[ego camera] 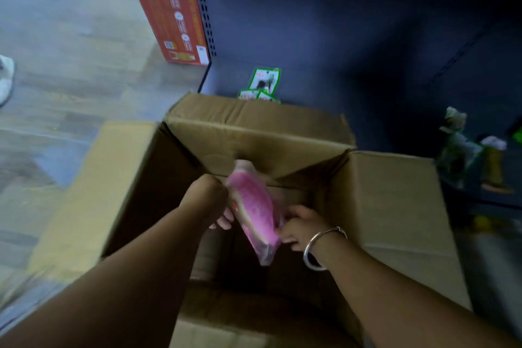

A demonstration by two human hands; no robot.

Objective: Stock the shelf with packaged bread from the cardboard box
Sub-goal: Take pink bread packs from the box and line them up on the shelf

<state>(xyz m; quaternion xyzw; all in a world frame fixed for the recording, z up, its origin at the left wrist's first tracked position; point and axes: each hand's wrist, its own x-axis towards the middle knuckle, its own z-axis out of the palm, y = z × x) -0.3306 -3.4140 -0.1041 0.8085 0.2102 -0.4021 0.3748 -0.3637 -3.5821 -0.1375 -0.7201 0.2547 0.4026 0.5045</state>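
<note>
Both hands, left hand [210,200] and right hand [299,227], gripping pink bread packet [255,210], above open cardboard box [389,206]

This is a shop. A dark metal shelf [353,45] with rows of holes on its post holds green packets [264,83] near its left edge. A big open box [389,206] and a red carton [175,17] stand on the wood floor [56,51].
</note>
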